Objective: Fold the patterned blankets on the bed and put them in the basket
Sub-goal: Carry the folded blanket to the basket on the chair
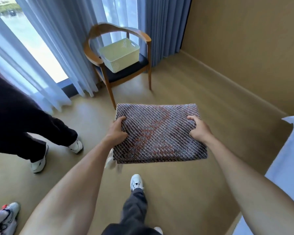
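A folded patterned blanket [158, 133], woven in grey, blue and rust, is held flat in the air over the floor. My left hand [116, 128] grips its left edge with the thumb on top. My right hand [199, 128] grips its right edge the same way. A cream plastic basket [120, 55] with perforated walls stands on the dark seat of a wooden armchair [119, 31] ahead, and it looks empty. The basket is well beyond the blanket. A corner of the bed [288, 150] with white sheets shows at the right.
Another person in dark trousers and white shoes [58, 150] stands at the left, and a further shoe [7, 216] shows at the bottom left. Blue curtains [61, 48] and a window fill the back. A tan wall [244, 48] runs along the right. My own leg [136, 200] steps forward.
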